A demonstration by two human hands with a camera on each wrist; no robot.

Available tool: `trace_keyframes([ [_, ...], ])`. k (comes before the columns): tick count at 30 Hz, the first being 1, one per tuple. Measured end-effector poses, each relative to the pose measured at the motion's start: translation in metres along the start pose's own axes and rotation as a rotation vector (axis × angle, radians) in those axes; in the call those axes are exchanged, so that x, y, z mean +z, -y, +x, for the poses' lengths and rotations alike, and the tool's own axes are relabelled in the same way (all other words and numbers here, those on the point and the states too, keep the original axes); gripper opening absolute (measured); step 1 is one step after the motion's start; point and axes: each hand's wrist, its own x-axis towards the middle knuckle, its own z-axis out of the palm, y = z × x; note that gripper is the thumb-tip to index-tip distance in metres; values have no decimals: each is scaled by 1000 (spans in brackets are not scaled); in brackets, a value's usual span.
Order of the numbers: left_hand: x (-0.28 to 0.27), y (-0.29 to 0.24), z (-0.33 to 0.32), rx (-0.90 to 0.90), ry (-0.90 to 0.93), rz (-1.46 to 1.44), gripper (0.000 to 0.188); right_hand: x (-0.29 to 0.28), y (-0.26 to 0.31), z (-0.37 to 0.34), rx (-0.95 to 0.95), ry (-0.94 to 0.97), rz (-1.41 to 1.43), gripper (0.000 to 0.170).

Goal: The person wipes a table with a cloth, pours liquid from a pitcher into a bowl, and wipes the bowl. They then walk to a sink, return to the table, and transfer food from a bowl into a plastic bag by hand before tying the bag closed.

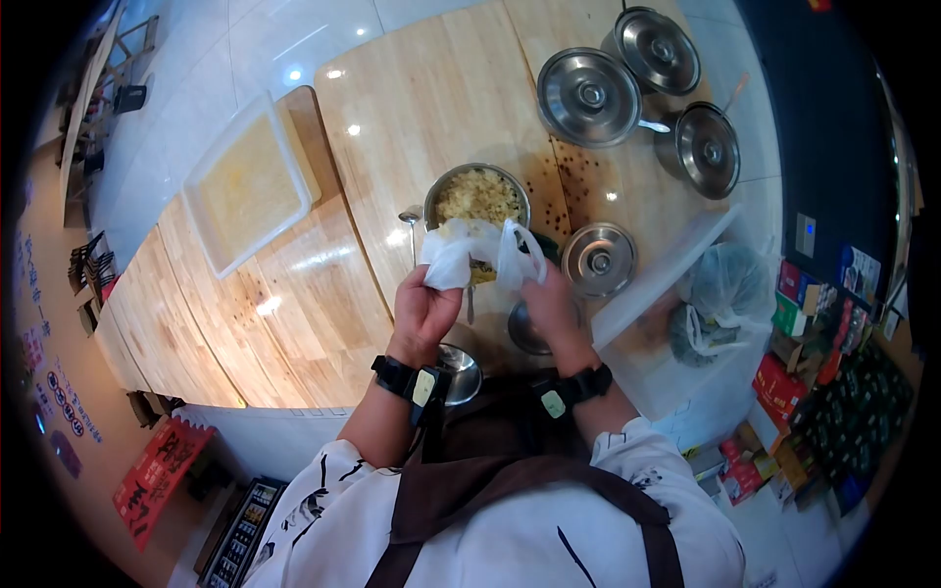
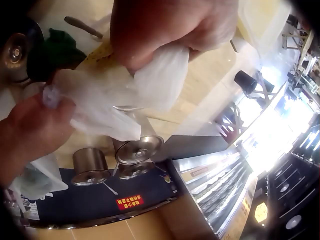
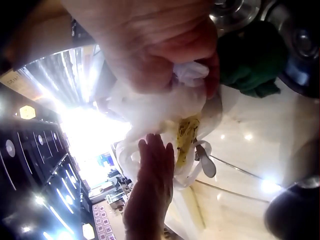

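Note:
A thin white plastic bag [image 1: 449, 257] is stretched between both hands, in front of a metal pot [image 1: 526, 201] of pale yellow, chopped food [image 1: 478, 196]. My left hand [image 1: 428, 312] pinches the bag's left side. On the other side, my right hand [image 1: 551, 302] grips a bunched part near a handle loop; the right wrist view shows that white bunch between thumb and fingers. A yellow thing with dark marks [image 3: 187, 137] shows beside the bag, close to a spoon handle [image 3: 206, 162]. A dark green cloth [image 3: 252, 57] lies near the right hand.
Several lidded metal pots [image 1: 590, 96] stand at the back right. A round lid [image 1: 599, 260] and a clear bin [image 1: 637, 343] holding bagged goods [image 1: 725, 284] are to the right. At left sits a white tray [image 1: 201, 220]. A ladle [image 1: 411, 220] lies left of the pot; brown spots dot the table [image 1: 421, 83].

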Motion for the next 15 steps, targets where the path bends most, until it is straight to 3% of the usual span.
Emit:
trace_keyframes([
  [3, -7, -1, 6, -10, 90, -82, 40, -5, -2, -6, 73, 45, -73, 40],
  [4, -7, -2, 8, -18, 109, -103, 41, -4, -10, -6, 69, -6, -7, 34],
  [7, 4, 6, 7, 23, -17, 58, 38, -8, -2, -9, 71, -46, 29, 30],
  [9, 5, 5, 4, -15, 30, 65, 40, -15, -5, -9, 78, -31, 2, 29],
  [11, 10, 5, 2, -54, 79, 73, 41, -19, -25, -5, -84, 41, -12, 28],
  [12, 15, 6, 2, -18, -58, 150, 40, -17, -17, -6, -84, 41, -7, 28],
  [13, 17, 6, 3, 18, -195, 227, 40, -16, -8, -7, 132, 11, 309, 27],
  [14, 18, 7, 4, 19, -196, 230, 40, -15, -2, -7, 349, -19, 623, 27],
  [15, 19, 9, 5, 42, -180, 270, 39, -15, -4, -7, 349, -19, 627, 27],
])
